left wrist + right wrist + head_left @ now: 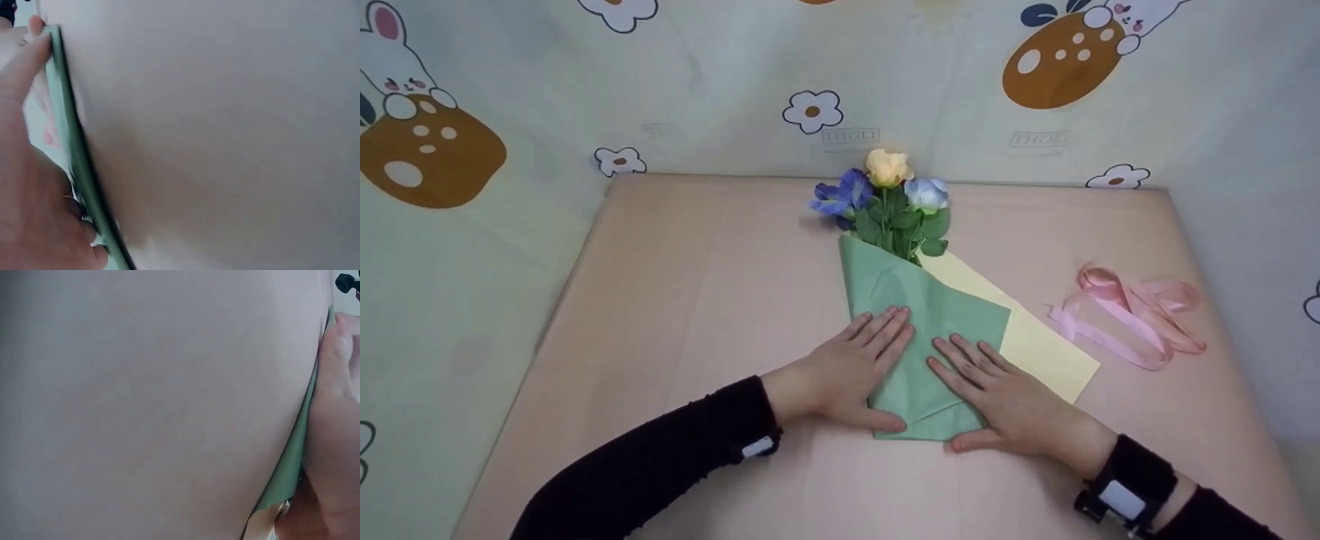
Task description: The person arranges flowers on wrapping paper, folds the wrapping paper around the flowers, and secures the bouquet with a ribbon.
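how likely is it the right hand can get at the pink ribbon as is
Likely yes: the pink ribbon lies uncovered beyond the right hand, with only flat-looking yellow paper between them.

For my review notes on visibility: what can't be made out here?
Head view: stem ends of the violet-blue, cream and pale-blue flowers, hidden by the green paper sheet.
Head view: paper beneath the left hand and right hand, covered by them.
Wrist views: rest of each hand, cut off by the frame's edge.
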Demonstrator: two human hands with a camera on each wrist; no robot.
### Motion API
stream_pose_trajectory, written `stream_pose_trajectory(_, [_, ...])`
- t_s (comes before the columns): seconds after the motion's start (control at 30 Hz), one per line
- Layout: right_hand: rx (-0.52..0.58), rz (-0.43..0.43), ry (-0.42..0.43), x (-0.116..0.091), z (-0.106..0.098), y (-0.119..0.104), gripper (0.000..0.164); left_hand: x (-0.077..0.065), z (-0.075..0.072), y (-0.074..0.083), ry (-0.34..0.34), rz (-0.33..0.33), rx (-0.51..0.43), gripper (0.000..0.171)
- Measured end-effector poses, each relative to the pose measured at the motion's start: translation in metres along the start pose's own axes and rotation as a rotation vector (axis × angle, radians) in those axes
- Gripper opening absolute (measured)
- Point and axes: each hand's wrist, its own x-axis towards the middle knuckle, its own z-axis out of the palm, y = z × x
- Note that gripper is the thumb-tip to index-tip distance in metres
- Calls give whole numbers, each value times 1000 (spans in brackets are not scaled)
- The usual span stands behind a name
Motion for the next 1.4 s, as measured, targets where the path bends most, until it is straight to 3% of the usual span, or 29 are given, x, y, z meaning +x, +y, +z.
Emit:
stream_pose_trajectory(0.17, [15,10,-19,-3,-2,-5,81,6,5,11,1,55,28,91])
stream_pose_trajectory(0.33, [1,-43,-13,-7,-3,-7,72,10,6,3,0,2,-23,94])
stream_pose_trajectory(0.43, [-22,-71,20,-9,-3,-7,67,14,2,-16,13,-91,-110,98])
stream_pose_trajectory(0.57, [-41,-103,52,-9,-4,-6,62,21,-5,-52,2,-243,-177,102])
stream_pose_trajectory(0.7, [-32,-118,61,-9,-1,-4,62,27,-11,-85,-19,-342,-148,97])
stream_pose_trajectory(0.83, [-22,-110,54,-8,-2,-4,61,29,-16,-101,-25,-385,-107,89])
stream_pose_trajectory(0.9, [-11,-101,48,-8,-3,-6,59,28,-16,-100,-17,-396,-98,86])
stream_pose_trajectory(1.0, [7,-94,35,-8,-1,-8,59,22,-13,-85,2,-372,-63,83])
stream_pose_trajectory(1.23, [23,-90,33,-8,-1,-9,61,-2,-6,-31,3,-182,-38,89])
stream_pose_trajectory(1.4, [50,-79,-5,-8,-4,-8,62,-14,-1,-7,22,-96,14,97])
